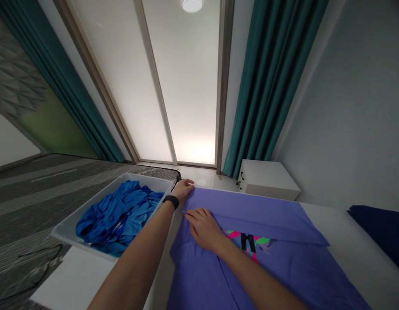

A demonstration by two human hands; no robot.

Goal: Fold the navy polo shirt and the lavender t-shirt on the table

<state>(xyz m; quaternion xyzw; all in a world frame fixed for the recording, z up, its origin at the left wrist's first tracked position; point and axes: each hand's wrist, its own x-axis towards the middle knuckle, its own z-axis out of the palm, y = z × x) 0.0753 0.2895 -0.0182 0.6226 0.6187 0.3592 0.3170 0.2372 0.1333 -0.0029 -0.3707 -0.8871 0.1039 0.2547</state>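
A purple T-shirt (277,275) lies spread on a white surface, its far part folded back over a pink, green and black print (247,242). My left hand (184,188) is at the shirt's far left corner, its fingers closed on the edge. Nearer to me, my right hand (203,228) rests on the cloth, thumb and fingertips pinching a bit of fabric at the left side of the fold. A dark band (171,201) circles my left wrist.
To the left stands a translucent plastic bin (65,228) holding crumpled blue clothes (122,215). A white sheet or board (76,275) lies before it. Dark navy cloth (380,230) is at the right. Beyond the surface are a white drawer cabinet (269,178) and frosted sliding doors (189,86).
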